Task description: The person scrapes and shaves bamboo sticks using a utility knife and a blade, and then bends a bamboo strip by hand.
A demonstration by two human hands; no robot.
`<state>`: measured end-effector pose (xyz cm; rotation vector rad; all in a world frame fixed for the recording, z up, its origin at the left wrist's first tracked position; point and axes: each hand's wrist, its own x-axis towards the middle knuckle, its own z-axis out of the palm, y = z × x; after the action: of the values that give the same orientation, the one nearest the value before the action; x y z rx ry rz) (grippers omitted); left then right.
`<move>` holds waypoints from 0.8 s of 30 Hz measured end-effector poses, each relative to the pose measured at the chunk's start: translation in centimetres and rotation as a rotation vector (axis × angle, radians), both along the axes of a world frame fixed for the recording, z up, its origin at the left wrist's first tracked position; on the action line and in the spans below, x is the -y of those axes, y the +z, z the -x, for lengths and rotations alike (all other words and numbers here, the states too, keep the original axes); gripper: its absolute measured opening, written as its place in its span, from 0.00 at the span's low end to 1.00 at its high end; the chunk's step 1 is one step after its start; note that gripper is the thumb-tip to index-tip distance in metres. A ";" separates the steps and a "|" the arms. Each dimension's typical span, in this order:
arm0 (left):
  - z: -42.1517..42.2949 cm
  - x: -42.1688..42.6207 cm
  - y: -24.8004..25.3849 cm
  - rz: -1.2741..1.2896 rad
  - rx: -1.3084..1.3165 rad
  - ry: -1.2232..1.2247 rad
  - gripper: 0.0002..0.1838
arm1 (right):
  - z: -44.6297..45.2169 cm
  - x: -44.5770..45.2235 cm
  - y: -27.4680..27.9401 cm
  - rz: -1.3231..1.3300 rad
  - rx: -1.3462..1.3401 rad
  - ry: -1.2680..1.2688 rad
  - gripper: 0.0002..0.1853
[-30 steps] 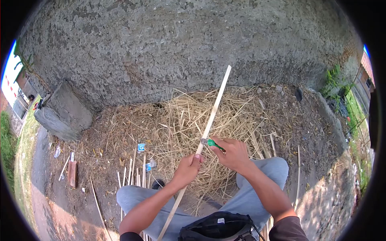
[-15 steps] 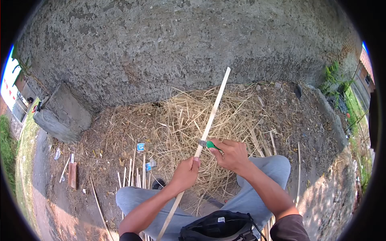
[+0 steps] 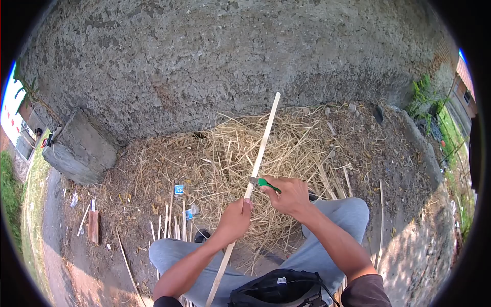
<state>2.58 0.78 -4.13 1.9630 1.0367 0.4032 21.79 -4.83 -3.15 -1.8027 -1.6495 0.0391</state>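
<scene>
A long pale bamboo strip (image 3: 263, 146) slants up from between my legs toward the wall. My left hand (image 3: 235, 221) is closed around its middle, thumb lying along the strip. Just above that, my right hand (image 3: 289, 196) grips the green handle of a knife (image 3: 262, 182). The short grey blade rests across the strip, and its far edge is hard to make out. Below the hands, a heap of thin shavings (image 3: 230, 148) covers the ground.
A rough grey wall (image 3: 230, 61) rises behind the heap. At the left stand a concrete block (image 3: 84, 148) and a reddish-brown piece (image 3: 93, 226). Several strips (image 3: 184, 217) lie by my left knee. A black bag (image 3: 279, 289) sits at my lap, and a small blue packet (image 3: 178, 190) lies on the ground.
The strip's upper end has swung left and slightly down. The knife and my right hand have shifted a little left, with the blade still on the strip.
</scene>
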 end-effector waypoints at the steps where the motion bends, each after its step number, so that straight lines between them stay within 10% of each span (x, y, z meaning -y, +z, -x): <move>1: 0.1 0.0 -0.3 0.166 0.091 0.015 0.18 | 0.0 0.1 0.1 -0.001 -0.001 -0.002 0.15; 24: -1.2 0.6 3.4 0.801 0.273 0.100 0.16 | -0.2 0.0 -0.6 0.110 0.424 -0.119 0.03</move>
<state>3.77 0.17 -0.75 1.1132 0.9257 0.2422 21.96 -4.81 -3.75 -2.0955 -1.8488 -0.3325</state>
